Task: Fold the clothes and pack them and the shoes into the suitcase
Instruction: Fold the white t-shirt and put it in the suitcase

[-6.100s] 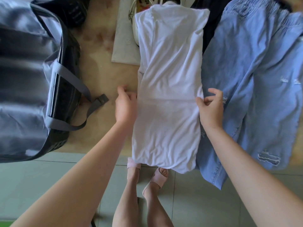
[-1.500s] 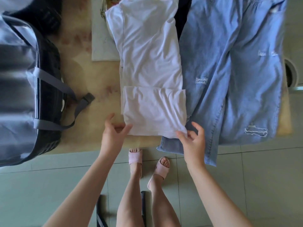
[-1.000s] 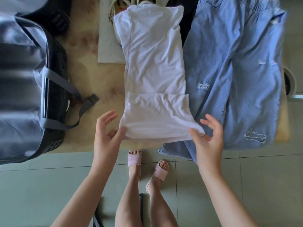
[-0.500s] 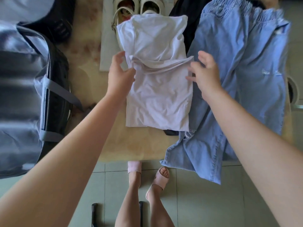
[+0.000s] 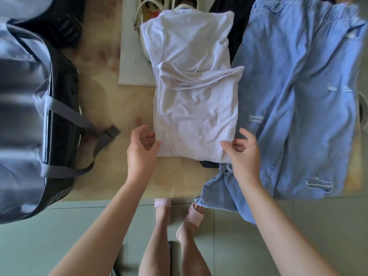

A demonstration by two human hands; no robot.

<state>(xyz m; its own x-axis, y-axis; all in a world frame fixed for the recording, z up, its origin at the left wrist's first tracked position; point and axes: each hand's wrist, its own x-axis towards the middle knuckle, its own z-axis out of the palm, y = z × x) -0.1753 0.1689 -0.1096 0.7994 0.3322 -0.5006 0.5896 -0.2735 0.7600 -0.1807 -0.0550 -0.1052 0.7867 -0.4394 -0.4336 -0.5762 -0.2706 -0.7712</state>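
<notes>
- Cotton, thin and limp: the white shirt lies part-folded on the beige table, between the suitcase and the jeans, with its far end over one of the shoes.
- It looks light and floppy to me. It would sag unless taken by both near corners at once.
- The left hand and right hand sit at those corners, fingers loosely curled and thumbs at the cloth's edge. Whether they pinch it I cannot tell.
- Count: one shirt, one pair of jeans, one dark garment underneath, two pale shoes, one suitcase.
</notes>
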